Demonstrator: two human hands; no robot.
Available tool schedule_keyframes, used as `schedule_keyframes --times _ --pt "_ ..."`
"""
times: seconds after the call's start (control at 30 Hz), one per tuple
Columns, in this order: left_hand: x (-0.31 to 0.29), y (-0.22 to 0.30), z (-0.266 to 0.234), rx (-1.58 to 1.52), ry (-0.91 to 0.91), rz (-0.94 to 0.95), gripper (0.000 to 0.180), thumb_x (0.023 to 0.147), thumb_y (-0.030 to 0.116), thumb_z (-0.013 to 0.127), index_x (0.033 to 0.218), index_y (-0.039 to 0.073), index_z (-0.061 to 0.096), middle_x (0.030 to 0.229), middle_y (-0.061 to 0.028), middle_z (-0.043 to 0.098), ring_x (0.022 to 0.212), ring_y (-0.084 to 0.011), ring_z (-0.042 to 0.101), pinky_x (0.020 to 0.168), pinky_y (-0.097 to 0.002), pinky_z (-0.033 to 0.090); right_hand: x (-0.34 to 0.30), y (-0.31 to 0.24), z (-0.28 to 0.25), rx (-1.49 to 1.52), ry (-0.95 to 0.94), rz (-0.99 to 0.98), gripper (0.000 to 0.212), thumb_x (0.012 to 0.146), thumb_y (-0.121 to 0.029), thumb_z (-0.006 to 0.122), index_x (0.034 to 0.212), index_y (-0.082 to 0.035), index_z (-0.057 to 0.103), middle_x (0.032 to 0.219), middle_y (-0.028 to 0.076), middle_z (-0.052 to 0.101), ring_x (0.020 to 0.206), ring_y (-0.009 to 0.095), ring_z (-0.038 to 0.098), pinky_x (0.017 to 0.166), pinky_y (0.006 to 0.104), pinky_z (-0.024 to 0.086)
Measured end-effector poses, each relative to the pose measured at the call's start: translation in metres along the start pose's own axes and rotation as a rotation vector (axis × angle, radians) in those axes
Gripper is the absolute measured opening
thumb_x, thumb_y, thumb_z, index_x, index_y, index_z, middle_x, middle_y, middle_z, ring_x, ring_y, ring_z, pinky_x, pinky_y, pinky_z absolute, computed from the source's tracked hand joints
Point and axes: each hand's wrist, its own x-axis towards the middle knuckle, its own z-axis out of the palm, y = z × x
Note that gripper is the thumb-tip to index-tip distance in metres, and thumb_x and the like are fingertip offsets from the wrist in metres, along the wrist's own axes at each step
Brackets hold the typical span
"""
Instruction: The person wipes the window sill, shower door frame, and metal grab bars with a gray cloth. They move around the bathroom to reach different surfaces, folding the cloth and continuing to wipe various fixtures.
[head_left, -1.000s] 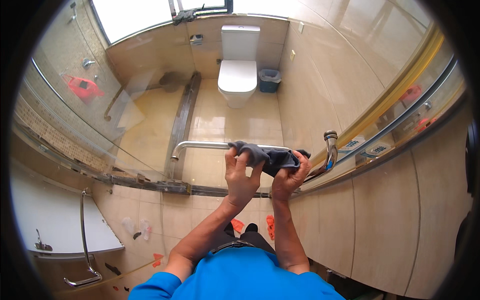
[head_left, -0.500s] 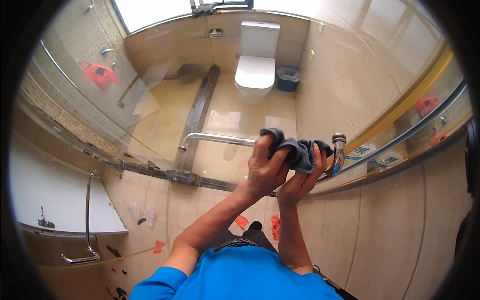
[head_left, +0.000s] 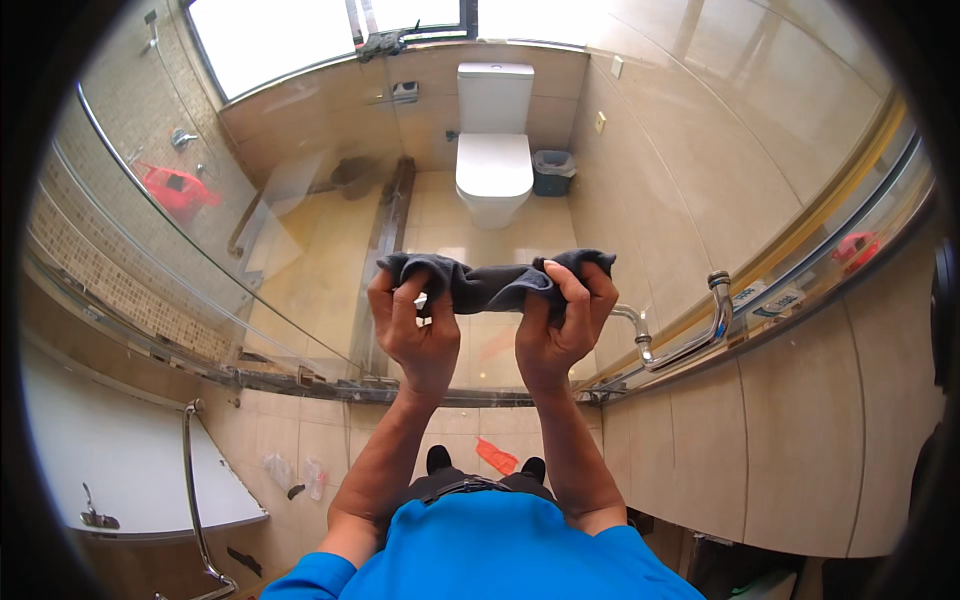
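The cloth [head_left: 490, 287], dark grey and bunched, spans the space between the left hand [head_left: 420, 340] and the right hand [head_left: 558, 342]; each grip grasps one end. Cloth and hands hide part of the floor [head_left: 440, 222] beyond. A chrome handle [head_left: 690, 350] stands just right of the right hand. Farther off, a bin [head_left: 553, 184] stands beside the toilet [head_left: 494, 165]; nearer, a red scrap [head_left: 496, 456] lies between the shoes [head_left: 439, 459].

Left hand [head_left: 418, 345]: raised forward, fingers [head_left: 404, 308] curled in a grip. Right hand [head_left: 556, 345]: level with the left, apart from it, likewise gripping. Left forearm [head_left: 383, 455], right forearm [head_left: 579, 455]: bare, slanting inward toward the hands.
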Motion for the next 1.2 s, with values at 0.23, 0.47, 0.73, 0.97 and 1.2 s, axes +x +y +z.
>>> schedule_keyframes --times 0.23,0.47,0.73,0.97,1.2 --pt "-0.016 0.015 0.012 -0.114 -0.203 0.112 0.028 0.070 -0.008 0.068 0.097 0.000 0.067 0.111 -0.0168 0.053 0.096 -0.0312 0.057 0.081 -0.0367 0.048 0.008 0.027 -0.028 -0.144 0.020 -0.054 0.026 0.083 0.005 0.063 0.109 -0.001 0.058 0.117 0.014 0.049 0.101 0.020 0.057 0.086 0.0292 0.050" --pt "-0.044 0.068 0.076 -0.256 -0.329 0.276 0.028 0.071 0.000 0.071 0.099 0.005 0.071 0.118 -0.0205 0.049 0.104 -0.0346 0.053 0.086 -0.0408 0.047 0.046 0.073 -0.093 -0.190 0.215 0.081 0.025 0.084 0.007 0.058 0.108 -0.001 0.058 0.111 0.011 0.052 0.101 0.021 0.056 0.087 0.0308 0.048" --pt "-0.026 0.047 0.061 -0.210 -0.171 0.270 0.020 0.070 -0.005 0.068 0.090 -0.004 0.066 0.118 -0.0221 0.052 0.104 -0.0346 0.055 0.088 -0.0403 0.049 0.054 0.035 -0.054 -0.051 0.200 0.081 0.021 0.083 0.008 0.061 0.101 -0.002 0.057 0.107 0.008 0.053 0.090 0.017 0.057 0.078 0.0271 0.052" --pt "0.023 -0.032 -0.029 0.150 0.145 0.009 0.019 0.083 -0.004 0.065 0.102 -0.004 0.062 0.116 -0.0171 0.053 0.097 -0.0295 0.058 0.085 -0.0351 0.048 0.024 -0.040 0.041 -0.010 -0.146 -0.273 0.024 0.077 0.001 0.070 0.099 -0.004 0.063 0.102 0.014 0.058 0.092 0.029 0.057 0.080 0.0374 0.046" --pt "0.018 -0.056 -0.054 0.243 0.102 -0.082 0.021 0.080 -0.007 0.064 0.100 0.000 0.062 0.110 -0.0104 0.053 0.096 -0.0198 0.056 0.072 -0.0287 0.048 -0.019 -0.041 0.062 0.081 -0.341 -0.298 0.029 0.067 0.007 0.069 0.093 -0.007 0.068 0.100 0.012 0.061 0.090 0.028 0.056 0.081 0.0363 0.044"
